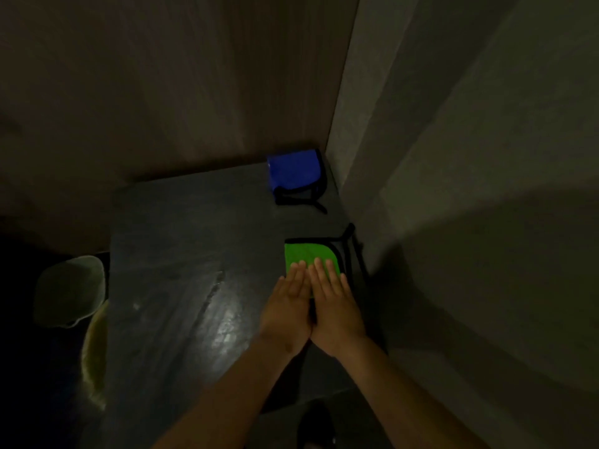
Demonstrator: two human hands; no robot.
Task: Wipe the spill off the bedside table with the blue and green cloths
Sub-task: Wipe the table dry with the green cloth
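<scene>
Both hands lay flat, fingers spread, side by side: left hand (287, 306) & right hand (335, 311) pressed on green cloth (308, 252) at worktop (181, 228) right edge. Blue cloth (293, 168) sat well apart, far corner.

Two bare forearms reach in from the bottom edge, both uncovered as far as the frame shows; no sleeve or cuff shows on either. The left hand (287, 311) and right hand (335, 314) are bare too, with no gloves, rings, watch or wristband to be seen. The fingers (324, 270) are slender, and the nails look short and plain, though the dim light and blur hide finer detail. The wrists narrow a little before the palms widen. Low in the frame a dark rounded shape may be footwear, but that cannot be told.
</scene>
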